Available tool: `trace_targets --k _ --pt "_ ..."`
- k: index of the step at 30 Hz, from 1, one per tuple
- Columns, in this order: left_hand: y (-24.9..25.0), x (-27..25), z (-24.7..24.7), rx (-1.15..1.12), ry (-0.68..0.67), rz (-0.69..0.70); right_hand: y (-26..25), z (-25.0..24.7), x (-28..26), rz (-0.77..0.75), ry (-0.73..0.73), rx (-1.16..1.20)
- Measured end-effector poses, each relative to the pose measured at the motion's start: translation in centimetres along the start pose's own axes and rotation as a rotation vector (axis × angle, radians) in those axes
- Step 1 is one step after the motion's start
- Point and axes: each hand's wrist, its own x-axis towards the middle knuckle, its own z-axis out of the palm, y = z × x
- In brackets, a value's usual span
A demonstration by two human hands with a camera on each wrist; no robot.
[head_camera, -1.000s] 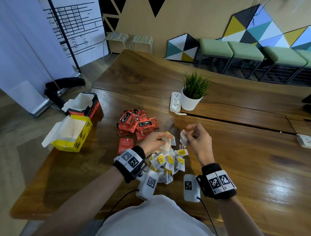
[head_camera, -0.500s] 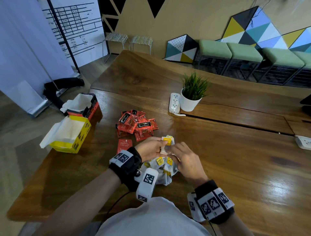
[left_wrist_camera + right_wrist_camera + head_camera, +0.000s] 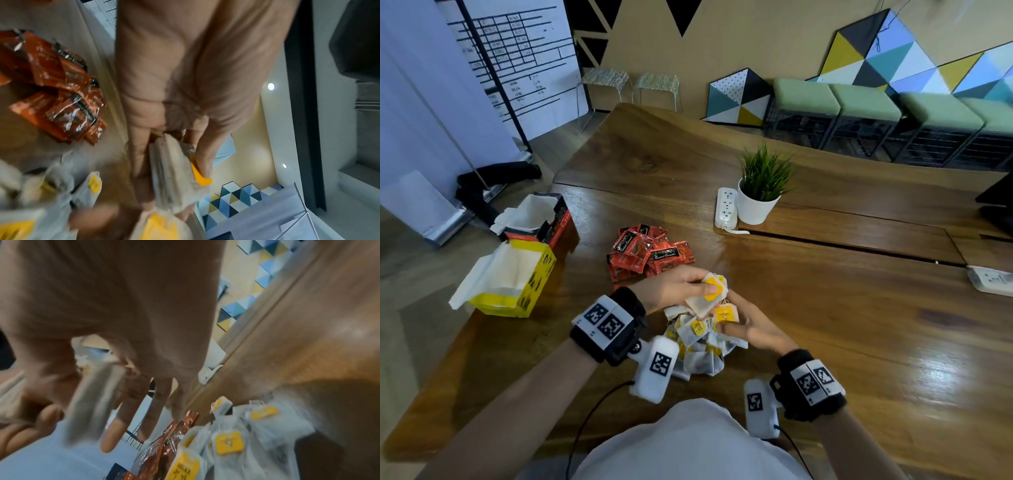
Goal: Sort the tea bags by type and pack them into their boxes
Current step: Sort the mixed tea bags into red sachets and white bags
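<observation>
My left hand (image 3: 697, 285) grips a small stack of white tea bags with yellow tags (image 3: 705, 298) just above the table; the left wrist view shows the stack (image 3: 170, 170) clamped between thumb and fingers. Right below it, my right hand (image 3: 726, 324) pinches one more yellow-tagged tea bag (image 3: 725, 313), blurred in the right wrist view (image 3: 88, 402). A pile of the same white bags (image 3: 698, 347) lies under both hands. Red foil sachets (image 3: 649, 253) are heaped just beyond. The open yellow box (image 3: 517, 279) and the open red-and-black box (image 3: 544, 219) stand at the table's left edge.
A white potted plant (image 3: 758, 202) and a power strip (image 3: 726, 207) stand behind the sachets. Another white socket block (image 3: 991, 280) lies at the far right. The wooden table (image 3: 859, 325) stretches bare to the right; its left edge runs beside the boxes.
My right hand, raised with a bag beside the left a second ago, dropped to the pile and now pinches a bag against the left hand's stack. The left hand stayed in place.
</observation>
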Motion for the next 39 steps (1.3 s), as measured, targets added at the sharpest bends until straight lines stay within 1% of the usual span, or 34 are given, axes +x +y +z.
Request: trace_targets --k 2,3,5,6,8,10,12,14,16,17,18,20,21,22,23,25,26,28,33,36,39 --pt "0.1 -0.4 -0.9 0.056 0.054 0.01 0.6 0.3 -0.1 -0.006 0.011 0.131" --pt "0.0 -0.5 -1.3 0.078 0.089 0.007 0.8 0.4 -0.2 0.018 0.041 0.212" --pt "-0.8 -0.4 -2.1 0.085 0.15 -0.044 1.2 0.5 -0.4 0.056 0.104 0.338" --pt "-1.1 -0.5 -2.3 0.07 0.171 -0.082 1.2 0.5 -0.4 0.066 0.131 0.355" --pt "-2.0 -0.5 -2.4 0.02 0.182 -0.149 1.6 0.2 -0.2 0.09 0.184 0.311" --pt "-3.0 -0.4 -2.4 -0.022 0.18 -0.207 1.7 -0.2 0.2 0.102 0.234 0.208" --pt "-4.0 -0.1 -2.2 -0.085 0.201 -0.259 1.5 -0.5 0.6 0.108 0.284 0.049" --pt "-4.8 0.4 -1.9 -0.2 0.234 -0.313 0.9 -0.9 0.8 0.088 0.345 -0.154" --pt "-5.3 0.6 -1.6 -0.316 0.253 -0.354 0.4 -1.5 1.0 0.059 0.379 -0.272" --pt "-5.6 0.8 -1.5 -0.366 0.25 -0.356 0.2 -1.7 1.1 0.057 0.368 -0.269" --pt "-5.8 0.9 -1.3 -0.401 0.23 -0.35 -0.1 -1.9 1.2 0.072 0.345 -0.209" --pt "-6.0 1.2 -0.9 -0.402 0.219 -0.337 -0.8 -1.8 1.4 0.127 0.304 -0.063" --pt "-6.2 1.4 -0.7 -0.393 0.24 -0.336 -1.0 -1.7 1.6 0.137 0.303 -0.045" --pt "-6.2 1.6 -0.5 -0.387 0.264 -0.331 -1.3 -1.6 1.7 0.119 0.325 -0.11" --pt "-6.3 1.7 -0.3 -0.383 0.275 -0.327 -1.6 -1.4 1.8 0.069 0.372 -0.259" --pt "-6.4 2.2 -0.1 -0.393 0.276 -0.322 -2.0 -0.8 2.1 -0.098 0.435 -0.565" --pt "-6.5 2.4 0.1 -0.407 0.272 -0.316 -2.1 -0.4 2.2 -0.173 0.42 -0.667" --pt "-6.4 2.5 0.4 -0.441 0.277 -0.299 -2.2 0.5 2.3 -0.244 0.356 -0.805" --pt "-6.2 2.4 1.0 -0.614 0.321 -0.233 -1.7 2.6 2.0 -0.34 0.24 -0.913" --pt "-6.1 2.4 1.0 -0.657 0.317 -0.194 -1.1 3.2 1.8 -0.411 0.223 -1.007" --pt "-6.0 2.2 0.9 -0.713 0.302 -0.168 -0.3 3.3 1.7 -0.464 0.238 -1.046"
